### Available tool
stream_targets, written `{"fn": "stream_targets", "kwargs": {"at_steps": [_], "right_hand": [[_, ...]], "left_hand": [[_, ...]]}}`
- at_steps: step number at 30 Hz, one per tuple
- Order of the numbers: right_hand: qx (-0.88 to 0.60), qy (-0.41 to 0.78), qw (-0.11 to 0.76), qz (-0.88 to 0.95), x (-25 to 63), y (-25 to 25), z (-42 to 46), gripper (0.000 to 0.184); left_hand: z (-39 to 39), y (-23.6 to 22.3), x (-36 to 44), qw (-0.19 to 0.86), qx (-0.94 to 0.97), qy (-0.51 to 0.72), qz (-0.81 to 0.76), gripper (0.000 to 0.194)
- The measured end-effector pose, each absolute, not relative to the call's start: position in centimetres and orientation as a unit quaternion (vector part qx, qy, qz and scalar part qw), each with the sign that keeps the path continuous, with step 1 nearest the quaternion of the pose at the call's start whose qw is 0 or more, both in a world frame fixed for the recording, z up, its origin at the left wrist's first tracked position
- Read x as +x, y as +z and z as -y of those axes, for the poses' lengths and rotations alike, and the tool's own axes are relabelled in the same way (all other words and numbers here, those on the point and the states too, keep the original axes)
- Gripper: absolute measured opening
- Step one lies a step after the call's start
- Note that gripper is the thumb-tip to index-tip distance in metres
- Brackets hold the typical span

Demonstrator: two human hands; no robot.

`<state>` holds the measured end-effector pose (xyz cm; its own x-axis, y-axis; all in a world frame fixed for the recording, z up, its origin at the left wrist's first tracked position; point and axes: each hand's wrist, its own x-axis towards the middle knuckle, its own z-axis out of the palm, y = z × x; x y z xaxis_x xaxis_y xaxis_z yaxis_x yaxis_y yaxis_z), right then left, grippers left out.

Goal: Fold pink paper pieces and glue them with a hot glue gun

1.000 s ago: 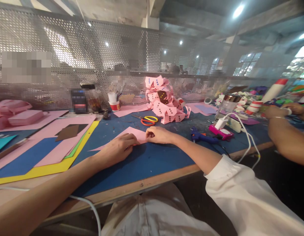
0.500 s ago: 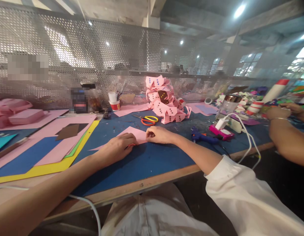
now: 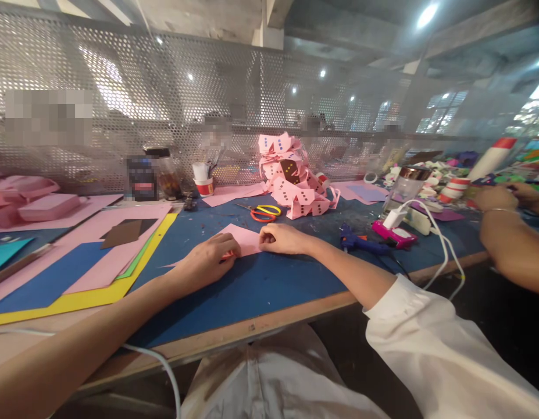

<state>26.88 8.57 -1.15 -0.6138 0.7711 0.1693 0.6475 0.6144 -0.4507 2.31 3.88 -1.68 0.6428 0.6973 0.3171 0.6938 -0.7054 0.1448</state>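
Observation:
A sheet of pink craft paper (image 3: 243, 237) lies on the blue table mat (image 3: 252, 291) between my two hands. My left hand (image 3: 214, 253) rests over its left part, fingers curled down at the near edge, with a bit of pink showing under them. At the right edge, my right hand (image 3: 280, 239) pinches the sheet between thumb and curled fingers. Just beyond the sheet lie scissors (image 3: 266, 213) with red and yellow handles. Behind them stands a pile of folded pink paper pieces (image 3: 293, 180) with dark and blue square marks.
Coloured sheets (image 3: 84, 267) are layered at left. To the right lie a blue glue gun (image 3: 360, 241), a pink power strip (image 3: 393, 234) with white cables, and a clear jar (image 3: 406, 186). A co-worker's arms (image 3: 509, 244) reach in at far right. A perforated metal screen (image 3: 234, 87) stands behind.
My left hand has shifted slightly left along the near edge of the pink paper. My right hand stays nearly where it was.

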Motion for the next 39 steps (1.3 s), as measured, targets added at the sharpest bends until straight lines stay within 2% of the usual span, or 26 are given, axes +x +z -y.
{"fn": "stream_targets", "kwargs": {"at_steps": [8, 14, 23, 39], "right_hand": [[-0.403, 0.177, 0.177, 0.880, 26.8, -1.3, -8.7, 0.011], [-0.401, 0.176, 0.176, 0.882, 26.8, -1.3, -8.7, 0.012], [-0.403, 0.176, 0.171, 0.882, 26.8, -1.0, -8.6, 0.011], [-0.402, 0.174, 0.176, 0.881, 26.9, -1.4, -8.8, 0.010]], "left_hand": [[-4.4, -2.2, 3.4, 0.032, 0.864, 0.207, -0.458, 0.011], [-4.5, -2.2, 3.7, 0.033, 0.842, 0.197, -0.502, 0.013], [-4.6, -2.3, 3.4, 0.030, 0.844, 0.193, -0.500, 0.010], [-4.3, -1.7, 2.7, 0.065, 0.851, 0.186, -0.486, 0.019]]}}
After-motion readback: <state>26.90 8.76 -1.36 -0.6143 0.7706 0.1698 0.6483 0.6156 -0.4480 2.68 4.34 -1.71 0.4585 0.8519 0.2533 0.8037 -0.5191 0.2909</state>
